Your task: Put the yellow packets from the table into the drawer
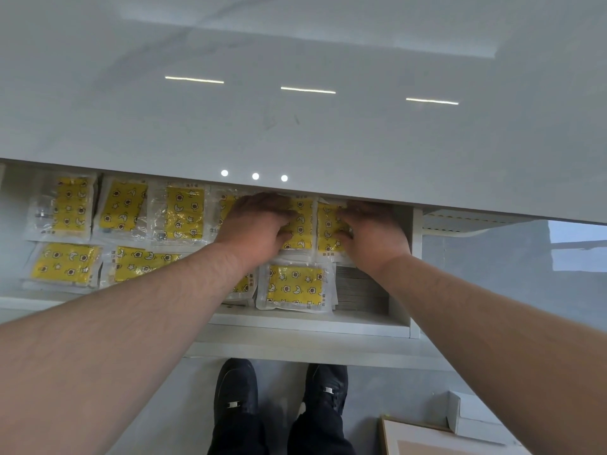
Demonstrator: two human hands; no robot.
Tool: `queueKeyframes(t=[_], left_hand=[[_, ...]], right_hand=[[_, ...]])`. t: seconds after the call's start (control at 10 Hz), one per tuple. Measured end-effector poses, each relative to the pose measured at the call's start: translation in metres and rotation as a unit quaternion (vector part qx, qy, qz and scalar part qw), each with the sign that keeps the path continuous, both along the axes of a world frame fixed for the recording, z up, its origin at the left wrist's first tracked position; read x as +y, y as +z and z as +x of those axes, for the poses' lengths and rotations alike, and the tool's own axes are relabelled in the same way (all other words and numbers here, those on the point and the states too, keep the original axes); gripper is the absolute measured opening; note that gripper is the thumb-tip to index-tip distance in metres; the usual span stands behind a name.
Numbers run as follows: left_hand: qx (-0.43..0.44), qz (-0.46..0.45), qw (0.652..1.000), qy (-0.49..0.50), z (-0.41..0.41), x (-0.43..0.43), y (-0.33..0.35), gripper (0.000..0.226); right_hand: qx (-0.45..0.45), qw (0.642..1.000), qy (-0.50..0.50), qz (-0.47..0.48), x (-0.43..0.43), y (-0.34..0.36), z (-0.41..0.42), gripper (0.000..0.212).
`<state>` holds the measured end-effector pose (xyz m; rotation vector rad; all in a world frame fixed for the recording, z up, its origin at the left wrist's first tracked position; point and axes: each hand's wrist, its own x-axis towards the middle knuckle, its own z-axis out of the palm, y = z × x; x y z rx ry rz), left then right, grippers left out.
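**Both hands down in the drawer, settling packets at the back right**

Your forearms fill the near frame, black shoes [279,405] below on the floor. Left hand [259,224] and right hand [374,234] lie palm-down, fingers spread flat, on two yellow packets [303,221] in the back row of the open drawer [308,323], just under the table [295,133] edge. Neither hand is closed round anything; both are pressing, not pinching. Fingertips partly hidden under the overhang, so contact there is probably light (hard to confirm). More packets lie in two rows across to the left, one front packet [295,287] just below your hands. No packets visible on the tabletop, so the task looks nearly done.

Handling: thin clear plastic sleeves over a yellow printed insert, light, floppy, slick against each other. They will slide if nudged. Take one by the clear border edge with thumb and fingers, or press flat and push to square it.
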<state>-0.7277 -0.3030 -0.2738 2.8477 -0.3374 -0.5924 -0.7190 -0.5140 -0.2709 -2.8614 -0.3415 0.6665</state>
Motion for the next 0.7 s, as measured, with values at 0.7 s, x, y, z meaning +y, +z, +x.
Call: queueKeyframes(t=[0.7], left_hand=[[0.063,-0.213,0.957,0.185,-0.033,0.019,0.068,0.052]], right_hand=[[0.06,0.956,-0.21,0.193,0.015,0.063,-0.034,0.037]])
